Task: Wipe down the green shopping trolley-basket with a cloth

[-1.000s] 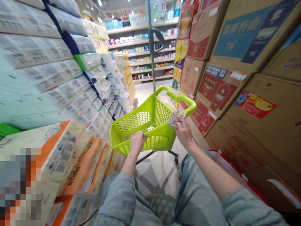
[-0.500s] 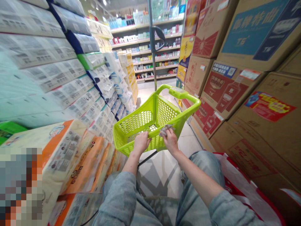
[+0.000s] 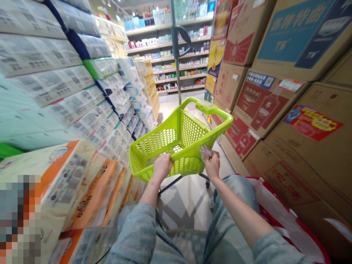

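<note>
1. Head view, left hand: the left hand (image 3: 162,167) grips the near rim of a lime-green plastic shopping basket (image 3: 192,134) on a wheeled frame, with its fingers pressed together and curled over the rim.
2. Head view, right hand: the right hand (image 3: 211,165) pinches a crumpled patterned wad (image 3: 205,151) between pressed fingertips, just beside the basket's right rim. The wad's material is too small to tell.
3. Head view, basket: it stands on the tile floor (image 3: 187,209) in the aisle, ahead of the person's denim-clad knees (image 3: 233,198), below its raised handle (image 3: 206,107).
4. Head view, surroundings: wrapped tissue packs (image 3: 55,88) are stacked on the left, printed cardboard cartons (image 3: 302,146) on the right. A red-and-white bag (image 3: 286,220) lies at lower right. Stocked shelves (image 3: 178,62) stand beyond.
</note>
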A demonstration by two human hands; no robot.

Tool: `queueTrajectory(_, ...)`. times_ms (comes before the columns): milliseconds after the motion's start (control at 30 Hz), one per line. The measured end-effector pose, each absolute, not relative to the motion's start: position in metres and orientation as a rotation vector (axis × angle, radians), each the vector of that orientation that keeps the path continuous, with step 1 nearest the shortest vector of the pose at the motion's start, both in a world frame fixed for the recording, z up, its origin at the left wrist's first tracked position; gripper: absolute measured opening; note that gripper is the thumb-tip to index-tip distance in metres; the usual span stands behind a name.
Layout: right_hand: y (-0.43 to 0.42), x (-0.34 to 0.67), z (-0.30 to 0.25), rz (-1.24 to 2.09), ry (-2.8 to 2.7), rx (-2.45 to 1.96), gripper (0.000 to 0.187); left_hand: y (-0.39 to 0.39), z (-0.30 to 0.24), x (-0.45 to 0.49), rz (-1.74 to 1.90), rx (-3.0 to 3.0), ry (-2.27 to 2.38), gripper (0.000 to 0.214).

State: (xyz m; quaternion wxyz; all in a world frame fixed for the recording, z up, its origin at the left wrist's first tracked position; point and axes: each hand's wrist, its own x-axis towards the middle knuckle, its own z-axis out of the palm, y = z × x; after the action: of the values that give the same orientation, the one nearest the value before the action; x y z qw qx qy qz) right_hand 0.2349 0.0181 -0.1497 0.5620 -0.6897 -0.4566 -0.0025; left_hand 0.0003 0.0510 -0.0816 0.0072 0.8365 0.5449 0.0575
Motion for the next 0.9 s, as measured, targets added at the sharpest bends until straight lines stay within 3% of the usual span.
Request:
queueTrajectory(300, 0.023, 0.255, -0.116, -0.341, -0.908, -1.510, 0.020, 0.049, -0.085, -0.002, 0.153, 2.597, 1.724, 0.020)
queueTrajectory(533, 0.018, 0.248, -0.180, -0.136, -1.225, -1.514, 0.020, 0.049, -0.087, -0.003, 0.180, 2.657, 1.684, 0.019)
queueTrajectory(700, 0.016, 0.232, -0.222, -0.034, -1.141, -1.587, 0.022, 0.053, -0.087, -0.001, 0.165, 2.640, 1.657, 0.019)
queueTrajectory(900, 0.029, 0.230, -0.183, -0.057, -1.085, -1.580, 0.022, 0.054, -0.085, 0.001, 0.153, 2.634, 1.669, 0.022)
